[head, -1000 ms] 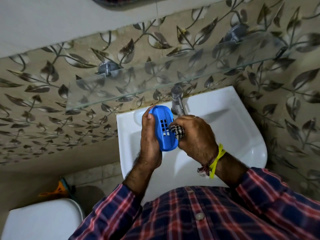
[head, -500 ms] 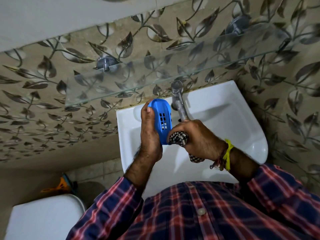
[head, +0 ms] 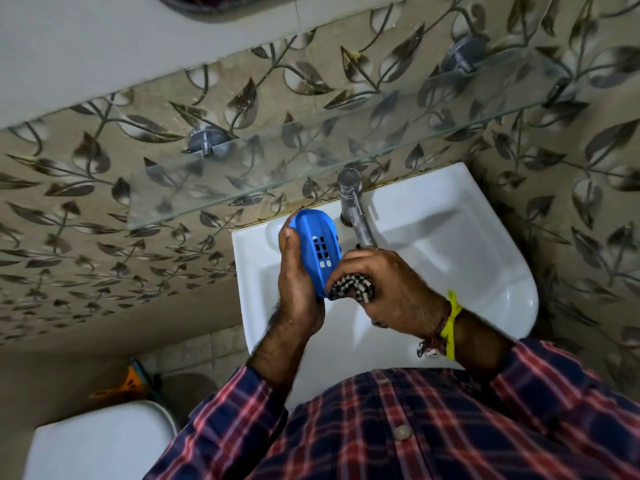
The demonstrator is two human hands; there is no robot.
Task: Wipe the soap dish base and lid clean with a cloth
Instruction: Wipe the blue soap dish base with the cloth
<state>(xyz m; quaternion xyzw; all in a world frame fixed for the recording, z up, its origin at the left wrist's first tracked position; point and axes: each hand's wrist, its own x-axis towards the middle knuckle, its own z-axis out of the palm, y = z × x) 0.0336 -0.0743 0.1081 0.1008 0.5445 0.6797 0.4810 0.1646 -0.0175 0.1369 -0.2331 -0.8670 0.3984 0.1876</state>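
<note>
A blue oval soap dish part [head: 317, 244] with a grid of drain holes stands on edge over the white sink [head: 450, 244]. My left hand [head: 298, 289] grips it from the left side. My right hand [head: 384, 289] is closed around a bunched black-and-white checked cloth [head: 353, 287], which presses against the lower right edge of the blue part. Whether this part is the base or the lid I cannot tell; no second part is in view.
A steel tap [head: 353, 209] rises just behind my right hand. A glass shelf [head: 311, 161] on metal brackets juts from the leaf-patterned wall above the sink. A white toilet tank [head: 97, 441] and an orange object [head: 128, 382] lie lower left.
My right hand slid the cloth from the drain holes down to the dish's lower edge. My left hand tilted the blue part slightly, showing more of its holed face.
</note>
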